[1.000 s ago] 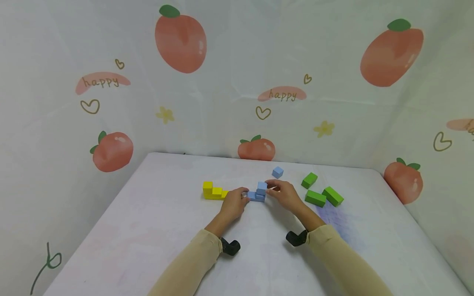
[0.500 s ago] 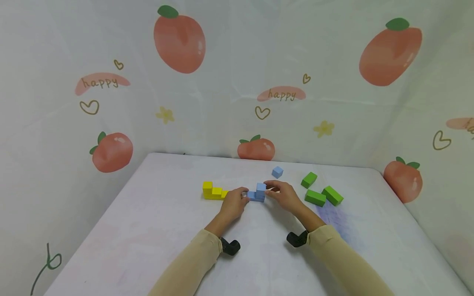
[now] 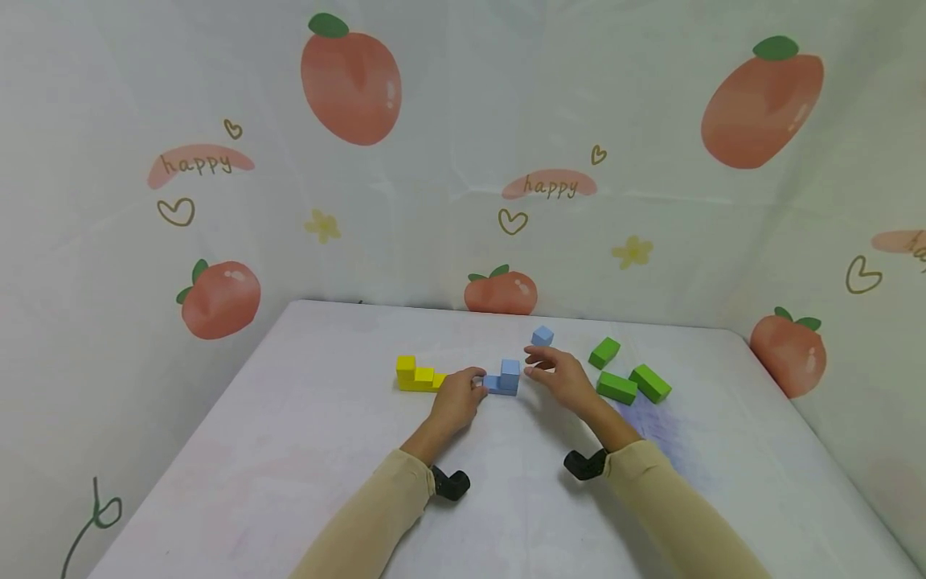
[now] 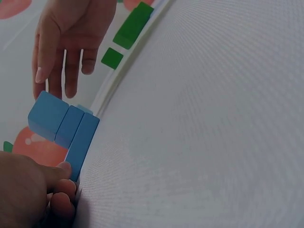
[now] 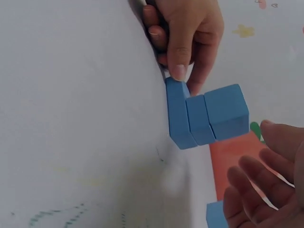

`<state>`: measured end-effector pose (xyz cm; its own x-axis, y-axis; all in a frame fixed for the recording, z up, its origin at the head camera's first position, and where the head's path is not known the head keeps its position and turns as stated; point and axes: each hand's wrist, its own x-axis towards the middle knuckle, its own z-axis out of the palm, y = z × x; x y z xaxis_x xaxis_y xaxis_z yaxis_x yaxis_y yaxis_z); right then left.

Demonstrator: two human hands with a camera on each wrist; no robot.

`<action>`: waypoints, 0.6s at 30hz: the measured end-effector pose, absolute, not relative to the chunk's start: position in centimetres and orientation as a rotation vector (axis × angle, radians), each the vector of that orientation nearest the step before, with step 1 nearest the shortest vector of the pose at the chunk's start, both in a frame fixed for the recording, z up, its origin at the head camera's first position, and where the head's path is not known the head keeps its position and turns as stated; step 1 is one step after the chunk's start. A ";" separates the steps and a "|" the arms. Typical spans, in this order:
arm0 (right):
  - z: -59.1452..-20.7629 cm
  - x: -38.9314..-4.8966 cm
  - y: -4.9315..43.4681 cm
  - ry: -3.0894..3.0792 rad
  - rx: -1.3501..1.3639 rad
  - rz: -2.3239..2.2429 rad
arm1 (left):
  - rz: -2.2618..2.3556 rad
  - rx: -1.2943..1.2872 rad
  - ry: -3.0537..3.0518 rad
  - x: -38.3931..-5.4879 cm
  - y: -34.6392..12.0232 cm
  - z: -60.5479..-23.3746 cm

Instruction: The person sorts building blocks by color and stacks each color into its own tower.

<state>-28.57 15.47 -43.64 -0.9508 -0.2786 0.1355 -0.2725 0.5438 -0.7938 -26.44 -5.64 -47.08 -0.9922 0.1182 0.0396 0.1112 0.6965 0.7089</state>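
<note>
A blue stack stands mid-table: a long flat block (image 5: 177, 116) at the bottom, a thinner block (image 5: 200, 120) on its right end, and a blue cube (image 3: 510, 370) on top. My left hand (image 3: 457, 396) pinches the left end of the long blue block between thumb and fingers. To the right of the cube, my right hand (image 3: 566, 379) is apart from the stack, its fingers loosely spread and nothing between them. Yellow blocks (image 3: 407, 368) form steps left of my left hand, which hides their right end.
Behind my right hand lies a loose blue cube (image 3: 542, 335). Farther right are three green blocks, one at the back (image 3: 604, 352) and two closer together, a near block (image 3: 616, 388) and a right block (image 3: 650, 383). A printed cloth backdrop (image 3: 434, 241) rises behind the white table (image 3: 289, 450).
The top blue cube has settled squarely above the thinner block. My right hand has let go of it and moved slightly right and away. My left hand has stayed in place.
</note>
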 end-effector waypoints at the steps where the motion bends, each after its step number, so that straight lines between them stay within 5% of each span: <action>1: -43.6 -28.7 15.6 2.758 -0.479 -1.427 | 1.204 0.196 2.885 -26.4 -5.6 -47.1; 18: -45.0 -31.7 16.7 2.788 -0.121 -1.654 | 1.193 0.179 2.898 -26.3 -5.6 -47.0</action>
<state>-31.72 16.66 -44.96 -0.9920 -0.0115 0.1261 -0.1162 0.4786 -0.8703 -26.35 -5.56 -47.03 -0.9935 0.1060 0.0409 0.1041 0.7048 0.7017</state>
